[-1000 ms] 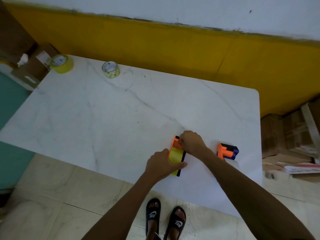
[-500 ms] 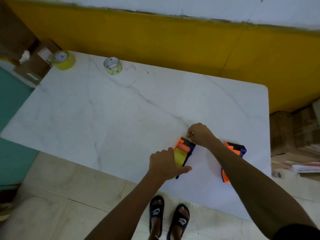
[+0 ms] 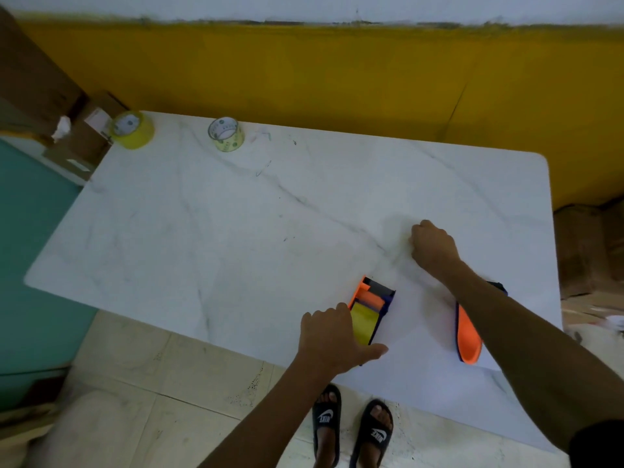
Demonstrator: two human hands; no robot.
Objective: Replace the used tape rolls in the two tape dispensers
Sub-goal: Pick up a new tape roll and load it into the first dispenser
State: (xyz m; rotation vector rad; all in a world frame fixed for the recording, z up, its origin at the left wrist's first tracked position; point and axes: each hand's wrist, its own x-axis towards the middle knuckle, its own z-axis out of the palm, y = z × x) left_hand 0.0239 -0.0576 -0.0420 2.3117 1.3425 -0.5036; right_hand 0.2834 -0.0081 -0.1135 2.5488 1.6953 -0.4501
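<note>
So the left hand (image 3: 332, 336) is clamped on the near end of one tape dispenser (image 3: 371, 309), fingers over its left side and thumb stretched out along the table edge. It's the orange and dark blue one with a yellowish roll (image 3: 364, 324) sitting in it, right by the near edge of the white marble table (image 3: 236, 231).

The right hand (image 3: 434, 248) is out past that dispenser, farther from the person and a bit to the right, curled into a loose fist with the knuckles up. Can't tell if it's pinching anything; something faint and clear might be under it, but it's too blurry to call.

The second dispenser (image 3: 467, 339) lies right under the right forearm, mostly hidden, with just its orange handle poking out toward the near edge.

Way off beyond the left hand, at the far left corner, two rolls stand on the table: a full yellow roll (image 3: 132, 130) and, to its right, a thinner clear-looking roll (image 3: 226, 135). Well apart from both hands.
</note>
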